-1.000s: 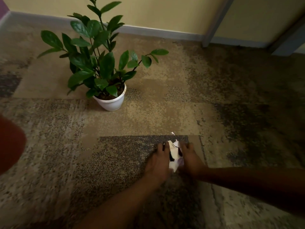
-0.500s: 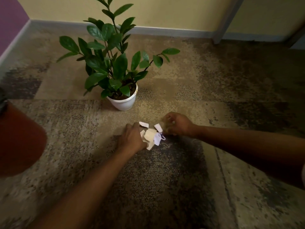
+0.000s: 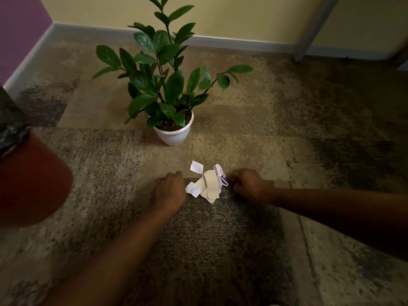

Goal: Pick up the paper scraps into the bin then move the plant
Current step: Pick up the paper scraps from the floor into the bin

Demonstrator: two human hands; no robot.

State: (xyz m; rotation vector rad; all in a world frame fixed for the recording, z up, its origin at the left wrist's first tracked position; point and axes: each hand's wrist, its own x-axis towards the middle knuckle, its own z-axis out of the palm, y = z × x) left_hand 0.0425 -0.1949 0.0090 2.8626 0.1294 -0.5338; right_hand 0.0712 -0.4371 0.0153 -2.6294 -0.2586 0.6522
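A small pile of white paper scraps (image 3: 206,184) lies on the carpet in front of me. My left hand (image 3: 171,189) rests on the carpet at the pile's left edge, fingers bent down and touching the nearest scrap. On the right side, my right hand (image 3: 248,186) has curled fingers that pinch the pile's pale purple scrap. The plant (image 3: 167,85), with dark green leaves, stands upright in a white pot (image 3: 174,136) just beyond the pile. The reddish-brown bin (image 3: 33,182) with a black liner is close at the left edge.
Patterned beige and grey carpet (image 3: 287,151) covers the floor. A yellow wall with a grey skirting board (image 3: 242,44) runs along the back, a purple wall (image 3: 19,29) is at the left, and a grey door frame (image 3: 309,29) stands at the back right.
The scraps, held up between both hands a second ago, now lie in a loose pile on the carpet. My view has shifted, bringing the bin and purple wall further in.
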